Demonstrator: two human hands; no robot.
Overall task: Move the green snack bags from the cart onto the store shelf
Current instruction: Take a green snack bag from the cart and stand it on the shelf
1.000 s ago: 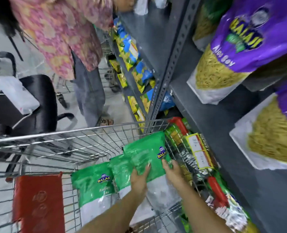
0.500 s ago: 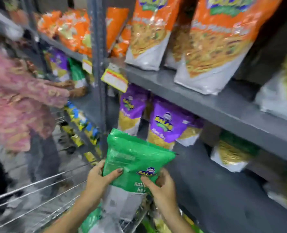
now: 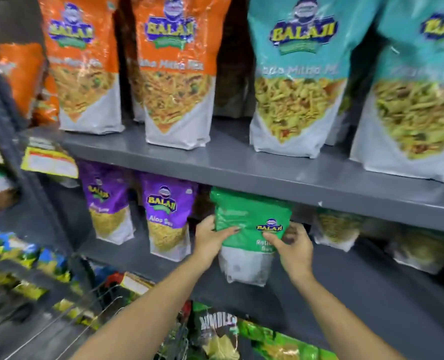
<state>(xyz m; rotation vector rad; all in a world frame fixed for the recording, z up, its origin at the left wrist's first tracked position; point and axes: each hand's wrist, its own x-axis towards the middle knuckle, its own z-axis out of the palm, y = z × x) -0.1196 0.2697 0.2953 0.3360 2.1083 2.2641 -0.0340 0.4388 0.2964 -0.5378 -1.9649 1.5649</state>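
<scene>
Both hands grip one green Balaji snack bag upright at the grey middle shelf, just right of a purple Aloo Sev bag. The left hand closes around its left edge, the right hand around its right. The wire cart sits near left.

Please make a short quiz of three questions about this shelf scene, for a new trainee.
1. True or false: both hands hold the green snack bag.
2. Which bags stand directly to the left of it on the same shelf? A) teal B) purple C) orange
3. Fill in: the teal bags stand on the shelf ____ the green bag.

Key: 1. True; the left hand and right hand grip its sides. 2. B, the purple bags. 3. above.
</scene>
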